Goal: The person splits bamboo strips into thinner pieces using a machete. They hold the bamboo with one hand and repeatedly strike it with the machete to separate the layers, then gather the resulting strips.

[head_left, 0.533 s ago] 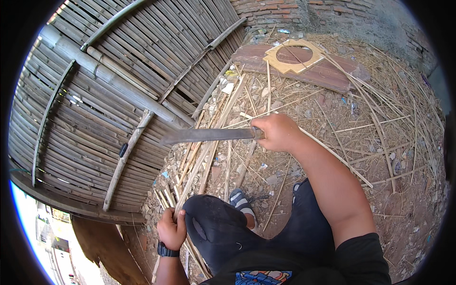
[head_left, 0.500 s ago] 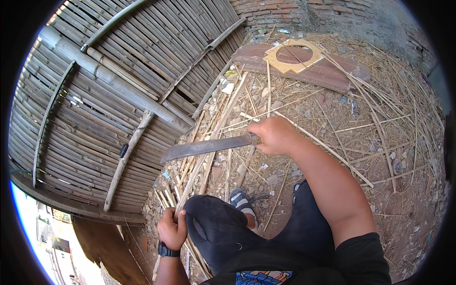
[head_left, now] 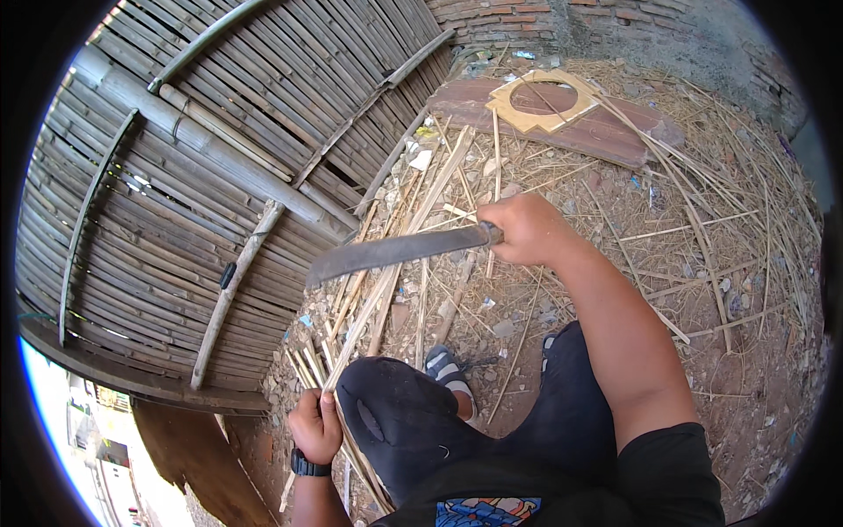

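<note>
My right hand (head_left: 527,230) is closed round the handle of a machete (head_left: 399,252). Its long dark blade points left, held out in front of my knees across the line of a pale bamboo strip (head_left: 427,206); from this angle I cannot tell whether they touch. My left hand (head_left: 316,428), with a black watch on the wrist, grips the strip's near end beside my left knee. From there the strip slants away over the ground toward the brown board. More split bamboo pieces (head_left: 309,364) lie just beyond the left hand, partly hidden by it and my leg.
A bamboo slat wall (head_left: 176,263) stands close on my left. Ahead lies a brown board (head_left: 606,145) bearing a yellowish star-edged ring (head_left: 571,114). A brick wall (head_left: 500,25) closes the back. Loose sticks, straw and stones litter the ground around my sandalled feet.
My right hand has moved up and to the right, carrying the machete with it. The strip's far end has shifted slightly right. My left hand has barely moved.
</note>
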`<action>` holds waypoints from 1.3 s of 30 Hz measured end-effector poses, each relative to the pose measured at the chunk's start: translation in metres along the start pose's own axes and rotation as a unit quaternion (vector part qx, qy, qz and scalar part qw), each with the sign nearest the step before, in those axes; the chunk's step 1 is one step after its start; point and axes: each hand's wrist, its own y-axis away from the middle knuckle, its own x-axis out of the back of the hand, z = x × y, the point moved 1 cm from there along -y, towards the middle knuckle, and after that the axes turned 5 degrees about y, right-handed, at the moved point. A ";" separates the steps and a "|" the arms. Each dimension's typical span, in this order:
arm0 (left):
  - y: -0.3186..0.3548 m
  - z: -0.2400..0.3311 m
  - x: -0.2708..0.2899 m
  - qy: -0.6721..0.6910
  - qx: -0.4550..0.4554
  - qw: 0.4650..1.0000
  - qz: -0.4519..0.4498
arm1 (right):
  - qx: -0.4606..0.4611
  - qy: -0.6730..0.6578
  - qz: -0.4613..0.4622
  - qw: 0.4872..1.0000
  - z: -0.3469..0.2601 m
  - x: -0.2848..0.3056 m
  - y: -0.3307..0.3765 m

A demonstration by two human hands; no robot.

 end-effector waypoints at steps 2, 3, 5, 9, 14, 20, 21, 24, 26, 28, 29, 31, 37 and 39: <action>-0.002 0.005 0.003 -0.017 0.003 1.000 0.002 | -0.166 -0.068 0.041 0.983 0.031 0.008 0.000; -0.001 0.000 0.003 -0.020 -0.004 1.000 -0.001 | -0.246 -0.103 0.061 0.962 0.035 0.013 -0.001; 0.002 -0.014 0.001 -0.026 -0.020 0.999 -0.006 | -0.162 -0.078 0.042 0.983 0.024 0.006 0.000; -0.001 0.009 -0.012 0.015 -0.004 1.000 -0.011 | 0.051 0.045 -0.060 0.996 -0.041 -0.014 -0.001; -0.006 0.006 -0.012 0.019 0.018 1.000 0.008 | -0.154 -0.107 -0.049 0.981 0.023 -0.017 -0.004; -0.016 0.018 -0.028 0.009 0.020 0.999 -0.030 | -0.032 0.026 -0.042 0.998 -0.016 -0.032 -0.007; -0.018 0.019 -0.033 0.019 0.011 0.999 -0.031 | -0.009 0.058 -0.077 0.995 -0.028 -0.027 -0.008; -0.018 0.020 -0.031 -0.011 -0.007 0.999 -0.031 | 0.008 0.028 -0.101 0.994 -0.020 -0.026 -0.009; -0.021 0.018 -0.032 0.018 0.010 1.000 -0.007 | -0.186 -0.094 -0.005 0.978 0.044 -0.025 -0.004; -0.016 0.013 -0.027 -0.017 -0.012 1.000 -0.011 | -0.247 -0.141 0.038 0.958 0.056 -0.021 -0.008; -0.015 0.011 -0.024 -0.034 -0.024 0.999 -0.013 | -0.222 -0.121 0.028 0.967 0.056 -0.024 -0.005; -0.010 0.005 -0.026 -0.026 0.000 1.000 -0.009 | -0.144 -0.055 -0.015 0.988 0.032 -0.030 0.000; -0.008 0.009 -0.022 0.002 0.000 1.000 -0.023 | -0.069 0.026 -0.070 0.995 -0.009 -0.005 -0.004; -0.010 0.010 -0.014 0.002 0.015 1.000 -0.025 | -0.258 -0.124 0.007 0.958 0.043 -0.005 -0.003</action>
